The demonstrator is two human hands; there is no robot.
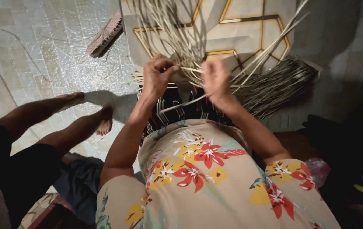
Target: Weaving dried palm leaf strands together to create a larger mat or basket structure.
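My left hand (pixel 156 77) and my right hand (pixel 216 80) are both closed on thin pale cane strips (pixel 190 70) that stretch between them. Many more long strips (pixel 177 29) fan upward from my hands over a pale board with gold line pattern (pixel 241 29). A thick bundle of the same strips (pixel 279 82) lies to the right of my right hand. My forearms come up from a floral shirt, and a striped cloth (pixel 181 110) covers my lap below the hands.
Another person sits at the left with bare legs (pixel 58 114) stretched over the tiled floor (pixel 41 55). A flat brown sandal (pixel 105 34) lies on the tiles at upper left. Dark bags and items (pixel 351 144) crowd the right side.
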